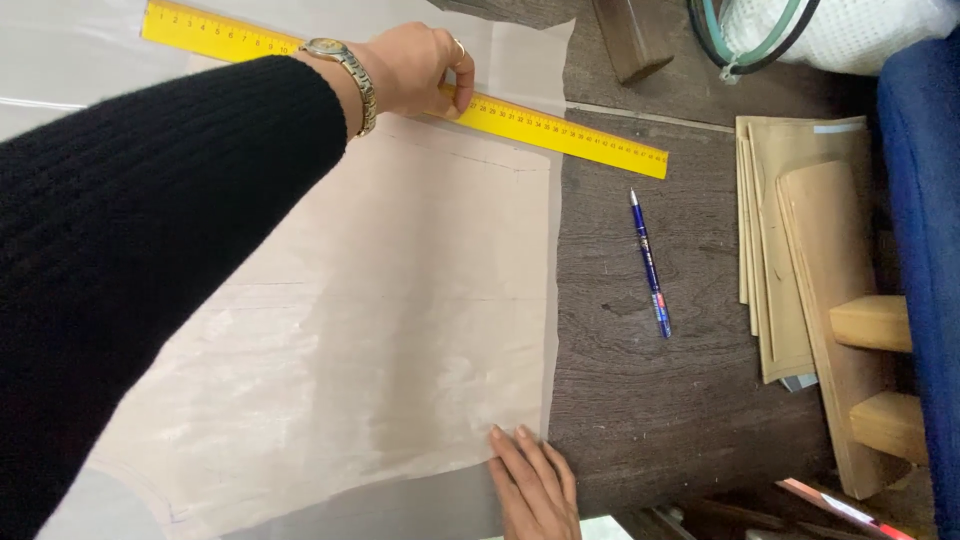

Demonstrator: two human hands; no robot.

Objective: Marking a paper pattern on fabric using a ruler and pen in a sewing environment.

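Observation:
My left hand [415,65], at the end of a black knit sleeve and with a metal wristwatch on the wrist, grips a long yellow ruler [560,130] that lies along the far edge of a pale pinkish-beige paper sheet [400,300]. The sheet has faint drawn lines and is spread over a translucent grey layer on a dark wooden table [650,400]. My right hand [535,485] rests flat on the sheet's near right corner with straight fingers, holding nothing.
A blue pen [650,265] lies on the bare wood right of the sheet. Further right are a stack of brown card pieces [790,250], wooden blocks [870,322] and blue fabric [925,200]. A wooden block [630,35] and a white mesh item [840,30] sit at the top.

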